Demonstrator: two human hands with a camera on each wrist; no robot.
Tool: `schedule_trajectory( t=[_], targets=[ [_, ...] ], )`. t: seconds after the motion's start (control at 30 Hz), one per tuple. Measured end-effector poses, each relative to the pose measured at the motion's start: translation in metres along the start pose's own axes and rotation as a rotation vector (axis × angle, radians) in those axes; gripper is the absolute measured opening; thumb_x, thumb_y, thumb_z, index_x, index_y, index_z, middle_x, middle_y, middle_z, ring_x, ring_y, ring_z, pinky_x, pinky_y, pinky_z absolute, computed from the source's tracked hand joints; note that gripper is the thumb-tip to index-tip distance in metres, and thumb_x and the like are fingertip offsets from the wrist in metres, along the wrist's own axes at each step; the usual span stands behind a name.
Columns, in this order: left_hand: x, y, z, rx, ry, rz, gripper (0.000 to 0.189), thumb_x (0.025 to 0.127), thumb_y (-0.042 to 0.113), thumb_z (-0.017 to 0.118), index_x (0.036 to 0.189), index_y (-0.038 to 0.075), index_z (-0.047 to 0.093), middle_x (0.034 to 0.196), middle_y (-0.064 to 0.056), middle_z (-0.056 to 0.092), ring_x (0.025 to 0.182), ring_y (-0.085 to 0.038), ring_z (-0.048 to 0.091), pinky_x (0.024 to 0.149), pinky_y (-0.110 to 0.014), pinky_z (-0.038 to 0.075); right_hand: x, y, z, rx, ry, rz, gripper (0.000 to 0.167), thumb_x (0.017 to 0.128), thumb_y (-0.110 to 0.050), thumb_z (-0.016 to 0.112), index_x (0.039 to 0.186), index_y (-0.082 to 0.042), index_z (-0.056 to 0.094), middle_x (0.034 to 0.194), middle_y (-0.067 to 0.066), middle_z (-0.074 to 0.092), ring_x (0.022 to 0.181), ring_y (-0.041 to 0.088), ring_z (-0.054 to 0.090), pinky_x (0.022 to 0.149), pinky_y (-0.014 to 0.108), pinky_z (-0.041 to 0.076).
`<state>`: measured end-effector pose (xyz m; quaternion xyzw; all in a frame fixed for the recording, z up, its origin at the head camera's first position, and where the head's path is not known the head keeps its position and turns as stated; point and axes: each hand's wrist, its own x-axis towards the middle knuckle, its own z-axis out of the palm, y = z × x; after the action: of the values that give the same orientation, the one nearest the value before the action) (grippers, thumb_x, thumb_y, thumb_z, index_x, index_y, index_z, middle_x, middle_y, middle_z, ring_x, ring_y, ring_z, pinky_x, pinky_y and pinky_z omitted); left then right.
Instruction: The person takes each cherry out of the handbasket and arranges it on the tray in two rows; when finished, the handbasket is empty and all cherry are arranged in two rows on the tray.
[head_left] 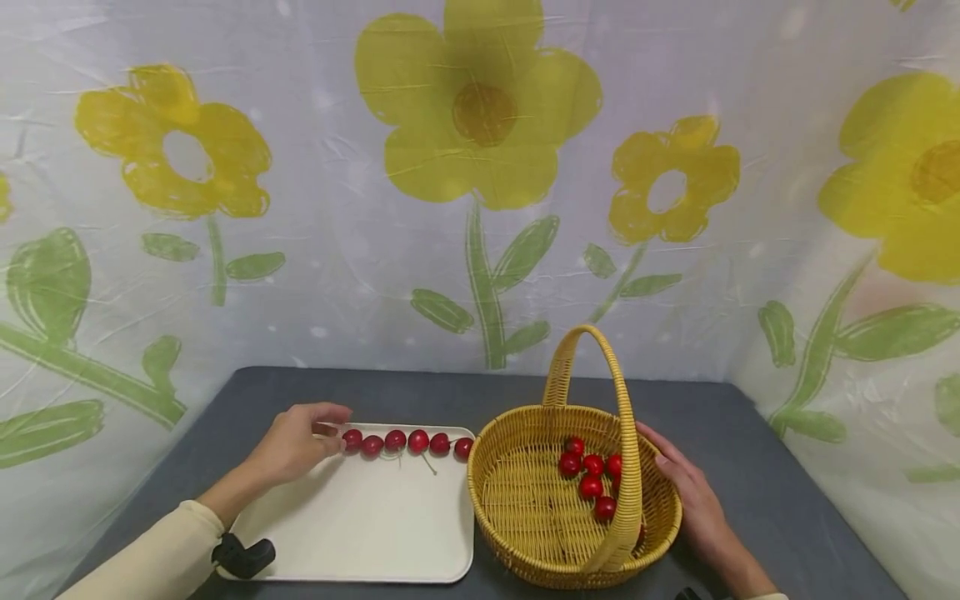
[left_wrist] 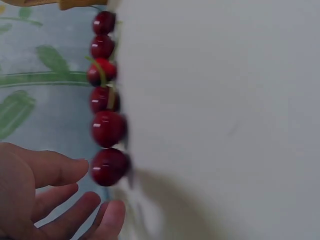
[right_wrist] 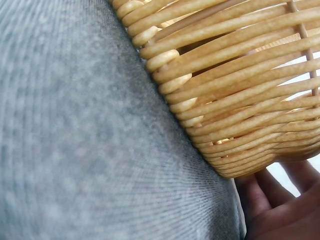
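Note:
In the head view, a row of several dark red cherries [head_left: 417, 442] lies along the far edge of a white tray [head_left: 375, 533]. My left hand [head_left: 303, 442] is at the left end of this row. In the left wrist view its thumb [left_wrist: 70, 170] and bent fingers stand beside the end cherry [left_wrist: 109, 167], not closed round it. A yellow wicker basket [head_left: 517, 550] with a tall handle stands right of the tray, several cherries [head_left: 591, 487] inside. Against the basket's right outer side rests my right hand [head_left: 693, 500]; the right wrist view shows its fingers partly hidden behind the wicker.
Tray and basket stand on a dark grey table [head_left: 787, 500]. Behind it hangs a pale curtain [head_left: 322, 250] printed with yellow flowers. The basket's arched handle [head_left: 626, 417] rises well above its rim, and its left side meets the tray's right edge in the head view.

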<state>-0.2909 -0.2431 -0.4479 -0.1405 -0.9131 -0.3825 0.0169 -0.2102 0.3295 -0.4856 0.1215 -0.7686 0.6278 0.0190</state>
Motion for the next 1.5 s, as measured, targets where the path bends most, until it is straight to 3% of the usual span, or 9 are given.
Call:
schedule_trajectory(
  t=[0.13,0.23,0.4,0.6,0.73,0.93,1.27,1.5],
  targets=[
    [-0.002,0.018,-0.006,-0.004,0.036,0.04,0.044,0.097,0.01,0.08,0.141,0.004,0.071,0.138,-0.019,0.075,0.12,-0.037,0.076,0.087,-0.041,0.066,-0.001,-0.001,-0.001,0.012,-0.003,0.009,0.054,0.123,-0.033,0.03,0.173,-0.014,0.033,0.161,-0.018,0.05,0.139,-0.006,0.056,0.106,0.017,0.053],
    [-0.001,0.042,-0.005,-0.11,0.013,0.058,0.047,0.098,0.013,0.081,0.144,0.011,0.07,0.143,-0.014,0.074,0.124,-0.033,0.076,0.088,-0.034,0.065,-0.001,-0.001,-0.001,0.017,-0.001,0.017,0.055,0.123,-0.034,0.03,0.173,-0.014,0.033,0.16,-0.018,0.051,0.139,-0.006,0.056,0.106,0.017,0.053],
    [-0.001,0.09,0.007,-0.33,-0.111,0.131,0.05,0.099,0.015,0.082,0.146,0.012,0.069,0.146,-0.013,0.072,0.129,-0.034,0.074,0.088,-0.028,0.065,-0.001,-0.001,-0.001,0.006,-0.002,0.006,0.054,0.123,-0.033,0.03,0.173,-0.014,0.033,0.161,-0.018,0.05,0.139,-0.006,0.056,0.106,0.017,0.053],
    [0.006,0.136,0.035,-0.456,-0.294,0.275,0.052,0.101,0.017,0.081,0.149,0.009,0.066,0.147,-0.014,0.07,0.129,-0.038,0.073,0.095,-0.031,0.065,0.0,0.0,0.0,-0.018,0.002,-0.006,0.054,0.123,-0.032,0.029,0.173,-0.014,0.034,0.161,-0.019,0.05,0.139,-0.007,0.056,0.106,0.016,0.053],
    [0.015,0.163,0.05,-0.445,-0.371,0.345,0.05,0.102,0.023,0.08,0.15,0.015,0.067,0.146,-0.007,0.072,0.131,-0.032,0.072,0.104,-0.03,0.061,0.0,-0.001,0.001,-0.03,0.009,0.0,0.054,0.123,-0.033,0.03,0.173,-0.014,0.035,0.161,-0.018,0.05,0.139,-0.007,0.056,0.106,0.016,0.052],
    [0.033,0.201,0.073,-0.423,-0.41,0.418,0.048,0.101,0.024,0.08,0.147,0.014,0.069,0.144,-0.002,0.074,0.134,-0.027,0.071,0.11,-0.035,0.059,0.0,-0.003,0.002,-0.042,0.02,0.021,0.054,0.122,-0.035,0.031,0.172,-0.015,0.036,0.161,-0.017,0.05,0.138,-0.008,0.056,0.106,0.016,0.052],
    [0.058,0.25,0.116,-0.356,-0.46,0.401,0.042,0.103,0.027,0.08,0.142,0.015,0.073,0.138,0.001,0.077,0.127,-0.013,0.073,0.104,-0.022,0.058,0.001,0.0,-0.002,-0.052,0.016,-0.004,0.053,0.123,-0.034,0.029,0.172,-0.015,0.037,0.164,-0.014,0.049,0.14,-0.008,0.054,0.107,0.015,0.05],
    [0.083,0.271,0.15,-0.202,-0.476,0.439,0.03,0.104,0.029,0.078,0.131,0.018,0.079,0.125,0.005,0.081,0.111,-0.001,0.076,0.097,-0.02,0.058,0.002,0.0,-0.001,-0.028,-0.001,-0.005,0.054,0.123,-0.033,0.029,0.173,-0.014,0.035,0.164,-0.015,0.047,0.14,-0.008,0.054,0.108,0.015,0.05]
  ],
)
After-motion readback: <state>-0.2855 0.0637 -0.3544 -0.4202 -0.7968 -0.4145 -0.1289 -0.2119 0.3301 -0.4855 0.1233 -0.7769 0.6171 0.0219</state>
